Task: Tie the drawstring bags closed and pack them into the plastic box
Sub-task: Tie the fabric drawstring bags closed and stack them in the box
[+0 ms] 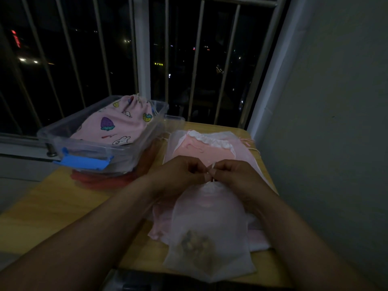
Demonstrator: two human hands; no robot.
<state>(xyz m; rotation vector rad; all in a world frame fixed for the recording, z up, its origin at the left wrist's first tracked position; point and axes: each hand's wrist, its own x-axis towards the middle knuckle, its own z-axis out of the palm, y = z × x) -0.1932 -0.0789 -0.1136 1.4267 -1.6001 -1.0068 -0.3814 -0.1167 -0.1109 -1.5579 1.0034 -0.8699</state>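
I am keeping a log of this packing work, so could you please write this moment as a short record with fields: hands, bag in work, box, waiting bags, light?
hands: left hand and right hand both pinch the drawstring
bag in work: white sheer bag, lying on the table, mouth gathered
box: clear plastic box with blue latch, left of the hands, holds a pink printed bag
waiting bags: pink and white bags piled behind the hands
light: dim
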